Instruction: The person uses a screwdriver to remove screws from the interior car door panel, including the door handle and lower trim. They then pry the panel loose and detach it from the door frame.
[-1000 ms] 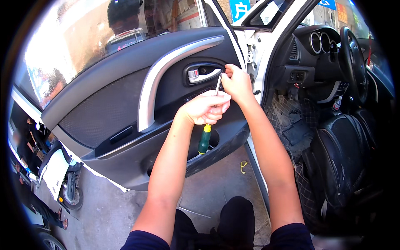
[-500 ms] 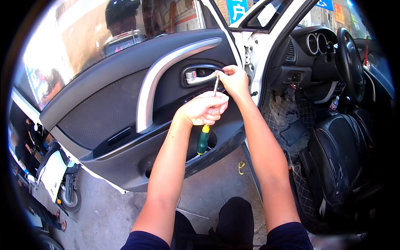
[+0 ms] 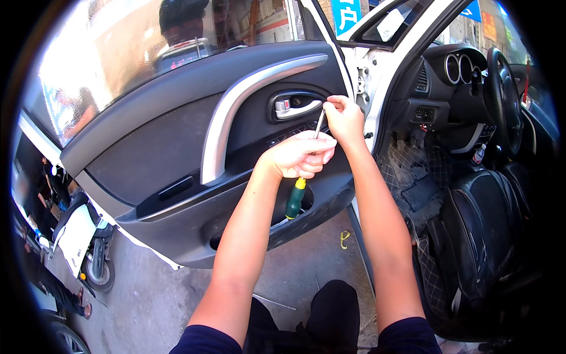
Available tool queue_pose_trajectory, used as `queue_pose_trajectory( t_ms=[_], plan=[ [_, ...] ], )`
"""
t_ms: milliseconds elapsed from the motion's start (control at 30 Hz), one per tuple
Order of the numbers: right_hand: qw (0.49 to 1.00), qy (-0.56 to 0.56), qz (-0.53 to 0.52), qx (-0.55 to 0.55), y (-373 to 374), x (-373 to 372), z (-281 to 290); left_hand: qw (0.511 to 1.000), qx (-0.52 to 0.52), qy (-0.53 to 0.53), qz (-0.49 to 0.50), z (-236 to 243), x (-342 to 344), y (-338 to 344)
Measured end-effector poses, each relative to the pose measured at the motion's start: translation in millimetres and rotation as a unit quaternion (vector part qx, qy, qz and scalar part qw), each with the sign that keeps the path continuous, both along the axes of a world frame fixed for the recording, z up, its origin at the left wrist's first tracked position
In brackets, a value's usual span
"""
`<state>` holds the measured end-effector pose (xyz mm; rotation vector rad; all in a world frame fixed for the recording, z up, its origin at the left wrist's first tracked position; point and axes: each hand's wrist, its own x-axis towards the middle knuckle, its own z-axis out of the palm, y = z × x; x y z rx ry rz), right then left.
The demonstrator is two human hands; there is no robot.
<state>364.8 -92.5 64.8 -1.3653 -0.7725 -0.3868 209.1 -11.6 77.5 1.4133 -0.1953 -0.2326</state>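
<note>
My left hand (image 3: 299, 154) is closed around a screwdriver, whose green and yellow handle (image 3: 295, 199) hangs below it and whose metal shaft (image 3: 319, 124) points up. My right hand (image 3: 345, 121) pinches by the shaft's upper end, beside the silver inner door handle (image 3: 299, 111); what lies between those fingertips is too small to make out. Both are in front of the black door panel (image 3: 144, 150), with its curved silver grip (image 3: 217, 137) on the left and a row of switches (image 3: 282, 137) under the handle recess.
The car's opening is at right, with steering wheel (image 3: 501, 103), black seat (image 3: 477, 230) and quilted mat (image 3: 418, 177). At left stand a white scooter (image 3: 79, 242) and people (image 3: 44, 277). On the concrete ground (image 3: 147, 289) lie a yellow item (image 3: 345, 239) and a thin rod (image 3: 274, 302).
Both hands appear a little farther right, along with much of the door, as the view shifts slightly. Their grip on and by the screwdriver looks much the same.
</note>
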Motion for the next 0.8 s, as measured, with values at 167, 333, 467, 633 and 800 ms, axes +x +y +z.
queue_pose_trajectory(
  t_ms=[167, 333, 467, 633, 800],
  plan=[
    [0.999, -0.015, -0.02, -0.045, -3.2, 2.2, 1.0, 1.0, -0.007, -0.009, -0.001, -1.9, 4.2, -0.7],
    [0.998, 0.005, 0.026, -0.052, -0.1, 5.2, 3.7, 1.0, -0.005, -0.019, -0.008, 0.4, 0.7, 2.3],
    [0.998, -0.002, 0.039, -0.056, -1.0, 21.1, 5.4, 1.0, -0.007, -0.023, -0.014, 1.3, 2.7, -1.3],
    [0.981, -0.099, -0.11, -0.127, 1.8, -5.5, 12.4, 1.0, -0.013, -0.014, -0.009, -1.8, -1.5, 3.3],
    [0.955, -0.154, -0.206, -0.151, 3.6, -10.0, 19.5, 1.0, -0.01, -0.007, -0.011, 0.1, -1.3, -1.2]
  ],
)
